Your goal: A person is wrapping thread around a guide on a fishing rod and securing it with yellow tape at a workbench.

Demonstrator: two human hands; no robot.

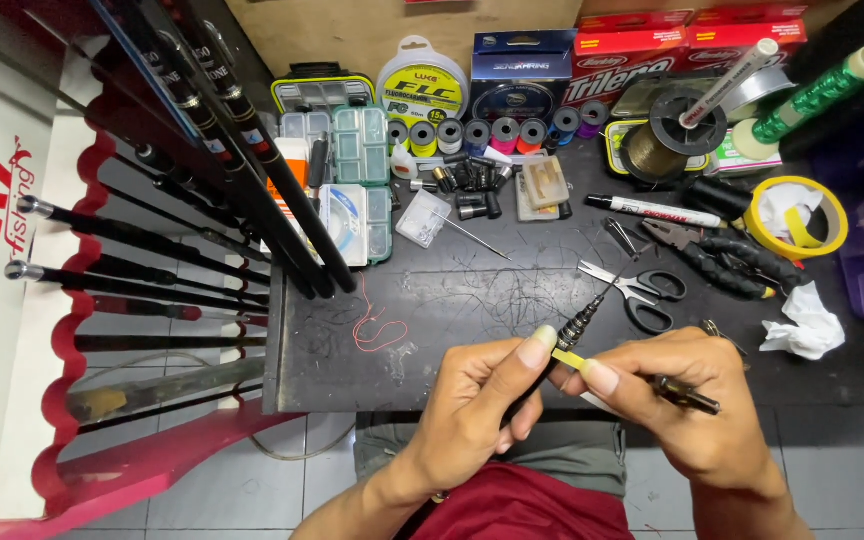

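Left hand [472, 405] grips the rod tip [574, 328], pointing to 1 o'clock; right hand [687, 395], pinching yellow tape [569, 358], should wrap it taut.

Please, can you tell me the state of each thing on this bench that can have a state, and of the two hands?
left hand: closed around the dark rod section
right hand: pinching the yellow tape strip on the rod
scissors: lying slightly open
pliers: lying closed
marker: capped
yellow tape roll: lying flat, end loose
green tackle box: lid shut
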